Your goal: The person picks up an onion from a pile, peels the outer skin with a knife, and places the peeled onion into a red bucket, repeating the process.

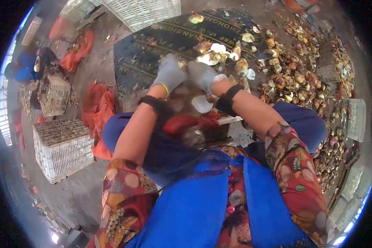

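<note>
Both my hands wear pale grey gloves and meet close together over the near edge of a dark printed plywood board. The curled fingers of my left hand close around a small yellowish onion, mostly hidden by the glove. My right hand is closed right beside it, its fingers smeared by motion; I cannot tell what is in them. Just beyond, peeled white onions lie on the board among brown skins. A white rounded piece shows below my right hand.
A large heap of brown-skinned onions spreads over the right side. White slatted crates stand at left, at the top and at right. Red net bags lie left of my knee. Another person is at far left.
</note>
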Demonstrator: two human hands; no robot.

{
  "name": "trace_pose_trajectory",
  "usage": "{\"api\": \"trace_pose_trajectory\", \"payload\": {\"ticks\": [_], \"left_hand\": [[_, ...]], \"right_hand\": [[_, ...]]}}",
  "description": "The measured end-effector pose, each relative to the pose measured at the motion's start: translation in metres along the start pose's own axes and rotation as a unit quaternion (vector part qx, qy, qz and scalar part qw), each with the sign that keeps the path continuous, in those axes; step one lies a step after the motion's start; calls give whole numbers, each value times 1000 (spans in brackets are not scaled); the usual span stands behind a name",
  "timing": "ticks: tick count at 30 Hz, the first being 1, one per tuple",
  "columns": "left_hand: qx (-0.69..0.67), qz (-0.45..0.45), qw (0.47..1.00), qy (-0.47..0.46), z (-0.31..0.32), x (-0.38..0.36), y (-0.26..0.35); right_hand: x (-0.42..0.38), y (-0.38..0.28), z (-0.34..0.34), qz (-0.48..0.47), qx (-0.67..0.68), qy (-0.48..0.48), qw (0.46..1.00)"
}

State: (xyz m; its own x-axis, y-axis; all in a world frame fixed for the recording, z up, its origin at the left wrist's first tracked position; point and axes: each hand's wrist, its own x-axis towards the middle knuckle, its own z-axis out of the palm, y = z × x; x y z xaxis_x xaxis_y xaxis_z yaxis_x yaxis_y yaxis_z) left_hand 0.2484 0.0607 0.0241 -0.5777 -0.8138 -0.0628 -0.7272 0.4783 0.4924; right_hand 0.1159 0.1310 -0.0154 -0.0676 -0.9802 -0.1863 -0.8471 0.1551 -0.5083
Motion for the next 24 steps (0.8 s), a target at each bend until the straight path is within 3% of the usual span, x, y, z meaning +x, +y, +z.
{"api": "trace_pose_trajectory", "payload": {"ticks": [2,5,11,14,16,17,18,20,21,23,24], "left_hand": [[21,-18,999,-41,-6,-1,4],[-26,0,997,-75,7,2,-9],[-7,-9,999,-43,3,-6,3],[-13,-15,999,-49,5,-1,3],[-26,3,999,-36,12,-3,0],[-37,15,999,-24,11,-2,-2],[-35,18,999,-23,9,-2,-4],[-55,26,997,-42,8,-3,-8],[-55,24,997,-43,5,-7,-6],[-66,12,997,-36,-3,-13,-6],[-64,13,997,-34,-4,-13,-9]], "right_hand": [[0,3,8,5,4,39,999],[-17,-9,-2,20,6,-7,1000],[-22,-10,-9,43,-10,-29,999],[-9,17,17,-11,-34,10,999],[0,31,34,-82,-24,101,991],[-11,19,16,-96,-112,57,987],[-11,14,10,-96,-112,60,987],[-11,4,6,34,67,27,997],[-6,13,18,34,67,24,997],[-3,20,30,-94,-43,33,994],[-3,20,26,-95,-43,35,994]]}}
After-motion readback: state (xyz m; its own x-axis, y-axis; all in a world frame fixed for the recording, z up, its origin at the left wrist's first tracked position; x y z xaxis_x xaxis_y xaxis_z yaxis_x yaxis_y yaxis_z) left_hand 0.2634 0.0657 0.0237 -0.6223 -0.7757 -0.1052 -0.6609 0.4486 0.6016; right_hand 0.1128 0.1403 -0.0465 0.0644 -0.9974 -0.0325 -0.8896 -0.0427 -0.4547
